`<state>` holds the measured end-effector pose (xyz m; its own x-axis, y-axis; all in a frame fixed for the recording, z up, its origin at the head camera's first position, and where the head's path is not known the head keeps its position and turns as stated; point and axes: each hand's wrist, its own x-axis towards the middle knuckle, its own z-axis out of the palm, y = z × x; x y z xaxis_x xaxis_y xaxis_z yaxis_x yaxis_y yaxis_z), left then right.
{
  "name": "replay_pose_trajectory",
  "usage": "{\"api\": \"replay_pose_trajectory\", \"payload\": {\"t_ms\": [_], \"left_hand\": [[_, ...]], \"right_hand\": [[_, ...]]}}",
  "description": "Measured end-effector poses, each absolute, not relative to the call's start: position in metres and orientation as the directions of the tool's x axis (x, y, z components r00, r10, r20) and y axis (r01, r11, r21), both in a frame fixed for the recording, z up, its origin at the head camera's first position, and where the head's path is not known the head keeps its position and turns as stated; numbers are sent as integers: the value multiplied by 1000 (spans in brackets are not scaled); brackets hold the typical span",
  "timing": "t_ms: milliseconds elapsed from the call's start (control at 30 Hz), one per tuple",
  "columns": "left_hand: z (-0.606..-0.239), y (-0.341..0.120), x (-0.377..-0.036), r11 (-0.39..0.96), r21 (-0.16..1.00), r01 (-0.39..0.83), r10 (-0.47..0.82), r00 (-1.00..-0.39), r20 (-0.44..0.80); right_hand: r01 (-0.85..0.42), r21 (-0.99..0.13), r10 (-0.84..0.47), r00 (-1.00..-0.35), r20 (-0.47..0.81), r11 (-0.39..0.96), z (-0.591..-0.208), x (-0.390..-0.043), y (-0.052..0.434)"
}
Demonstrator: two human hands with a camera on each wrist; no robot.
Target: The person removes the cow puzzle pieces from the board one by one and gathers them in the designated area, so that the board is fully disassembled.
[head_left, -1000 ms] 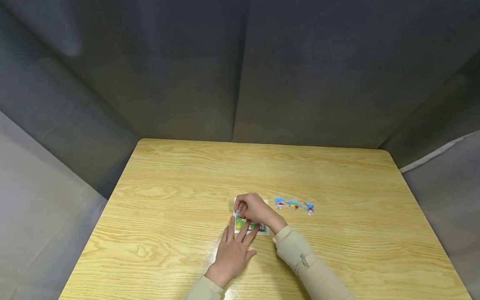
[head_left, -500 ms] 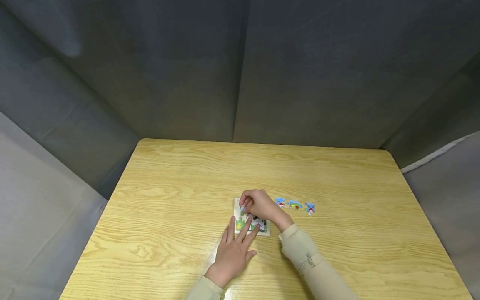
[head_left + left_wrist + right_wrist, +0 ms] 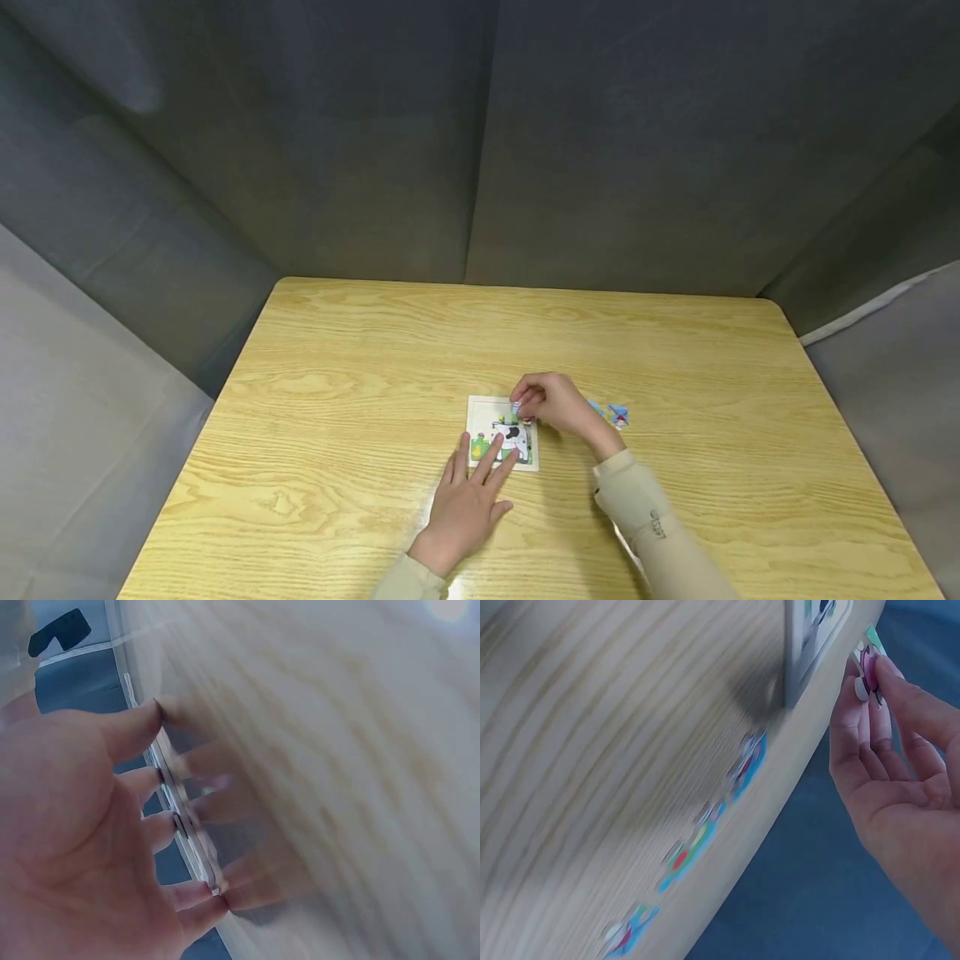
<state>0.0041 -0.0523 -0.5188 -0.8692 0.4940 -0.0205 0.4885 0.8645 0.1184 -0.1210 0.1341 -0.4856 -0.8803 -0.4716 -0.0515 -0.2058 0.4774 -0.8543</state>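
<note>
And the right hand (image 3: 558, 404) has a puzzle piece (image 3: 515, 410) pinched at the fingertips, right in the grip, above the far right part of the puzzle board (image 3: 486, 410)! On the near side of that grip, flat in the board, lies a black-and-white cow picture (image 3: 513, 437); nearer again, the left hand (image 3: 467, 504), its grip released, rests straight, spread fingers on the board. Pale, thin-rimmed board, glossy wood-grained bench (image 3: 337, 400), curvy-edged shapes. Out to the right of the pinching grip, loose pieces (image 3: 618, 415): the head view catches two, one partly covered, but the right wrist view counts three in a row, and shows pink and green on the pinched piece.
</note>
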Motion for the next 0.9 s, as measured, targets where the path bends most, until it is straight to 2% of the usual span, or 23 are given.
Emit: {"api": "replay_pose_trajectory", "payload": {"t_ms": [333,900], "left_hand": [[-518,-53,4,862,121,492,495,-869,-1],[-520,-53,4,862,111,494,496,-868,12]], "right_hand": [[-148,-846,-401,-912,-83,512,-492,-119,161],[-133,-809,-338,-937,-85,572,-510,-109,187]]}}
